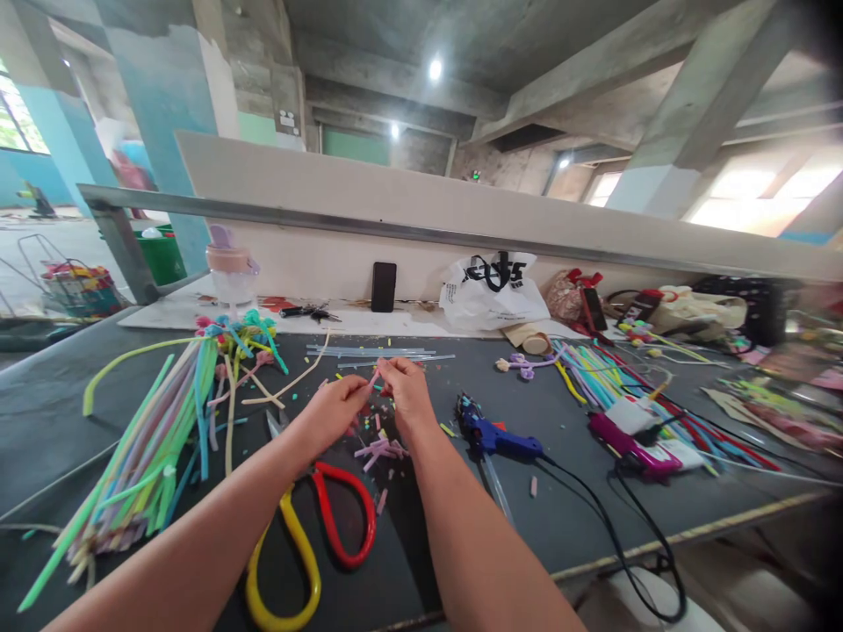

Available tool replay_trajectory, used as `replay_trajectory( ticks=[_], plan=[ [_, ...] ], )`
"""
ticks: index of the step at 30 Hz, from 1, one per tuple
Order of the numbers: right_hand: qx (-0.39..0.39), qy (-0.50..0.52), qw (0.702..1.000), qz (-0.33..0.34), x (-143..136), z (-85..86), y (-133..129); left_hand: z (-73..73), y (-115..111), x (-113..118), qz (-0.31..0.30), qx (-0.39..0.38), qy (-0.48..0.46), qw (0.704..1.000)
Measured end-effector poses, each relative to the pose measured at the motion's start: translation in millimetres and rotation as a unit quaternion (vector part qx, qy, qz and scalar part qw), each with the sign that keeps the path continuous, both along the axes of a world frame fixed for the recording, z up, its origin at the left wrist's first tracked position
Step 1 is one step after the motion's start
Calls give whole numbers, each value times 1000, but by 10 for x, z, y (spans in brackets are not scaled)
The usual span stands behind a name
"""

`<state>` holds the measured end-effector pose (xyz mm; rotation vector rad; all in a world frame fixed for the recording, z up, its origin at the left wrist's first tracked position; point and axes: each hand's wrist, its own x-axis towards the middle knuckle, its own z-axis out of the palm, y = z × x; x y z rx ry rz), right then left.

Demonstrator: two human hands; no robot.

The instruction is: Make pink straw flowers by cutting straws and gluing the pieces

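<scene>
My left hand (pixel 342 405) and my right hand (pixel 407 386) meet above the dark tabletop, fingers pinched on a short pink pipe cleaner (pixel 375 377). Fingers cover most of it. Below them lie cut pink and lilac pieces (pixel 380 450). Scissors with one red and one yellow handle (pixel 343 513) rest partly under my left forearm. Just right of my right forearm sits a blue glue gun (pixel 504 439), its black cord trailing off the front edge. Clear glue sticks (pixel 375 353) lie beyond my hands.
At left lies a large bundle of coloured pipe cleaners (pixel 158 439); another bundle (pixel 612 377) is at right, near a magenta power strip (pixel 636 448). Along the back stand a bottle (pixel 232 272), a phone (pixel 384 287) and a white bag (pixel 491 294) before a low partition.
</scene>
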<state>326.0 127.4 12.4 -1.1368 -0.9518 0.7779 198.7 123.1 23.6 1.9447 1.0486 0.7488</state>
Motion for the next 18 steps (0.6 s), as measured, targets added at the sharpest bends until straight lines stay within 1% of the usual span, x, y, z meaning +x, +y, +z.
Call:
replay_trajectory(
  ticks=[3,5,8,13,16,18],
  plan=[
    [-3,12,998,57,-71,50,-43,46,17,-28,2,-87,-113,990],
    [-7,32,995,96,-88,81,-70,63,12,-34,11,-112,-159,981],
    [-12,73,986,147,-63,122,-105,76,1,-45,-3,-145,-214,966],
    [-13,96,976,195,-11,164,-142,91,9,-76,-24,-176,-251,952],
    [-12,90,976,200,-17,168,-143,94,6,-77,-29,-186,-250,950],
    [-7,83,978,191,-34,161,-134,95,-6,-64,-28,-186,-252,949]
  ],
)
